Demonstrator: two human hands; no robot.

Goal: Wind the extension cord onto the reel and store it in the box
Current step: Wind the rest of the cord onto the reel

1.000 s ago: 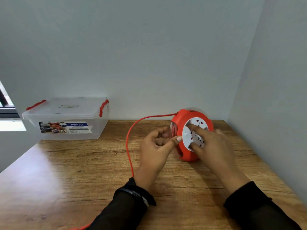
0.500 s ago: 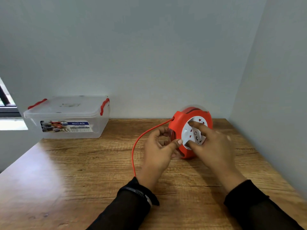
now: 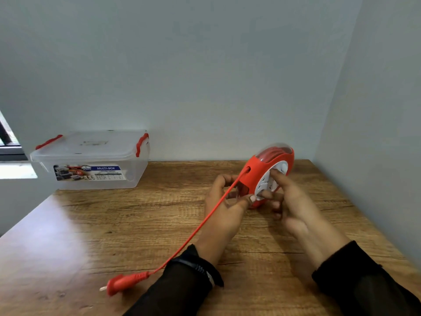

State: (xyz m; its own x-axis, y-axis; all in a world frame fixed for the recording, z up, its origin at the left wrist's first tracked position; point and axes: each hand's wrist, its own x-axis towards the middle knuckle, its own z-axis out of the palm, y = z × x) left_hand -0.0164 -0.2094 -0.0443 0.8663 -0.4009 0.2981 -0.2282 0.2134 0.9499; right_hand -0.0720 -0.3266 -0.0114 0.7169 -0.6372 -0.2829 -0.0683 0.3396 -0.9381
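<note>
A red cord reel (image 3: pixel 259 172) with a white socket face stands on edge at the back right of the wooden table (image 3: pixel 114 224). My left hand (image 3: pixel 225 206) grips the reel's left side, thumb against the white face. My right hand (image 3: pixel 289 201) has its fingers curled on the white face. The red cord (image 3: pixel 205 222) runs taut from a hole in the reel down to the left, across my left wrist. Its red plug (image 3: pixel 124 281) lies on the table near the front edge. A clear plastic box (image 3: pixel 91 160) with red latches and its lid on stands at the back left.
Grey walls close the table at the back and on the right. A window edge (image 3: pixel 9 144) shows at the far left. Bare wood lies between the box and the reel.
The slack loop of cord has been drawn in and the line is now straight. The plug has come into view near the front edge. The reel has turned and tilted between my hands.
</note>
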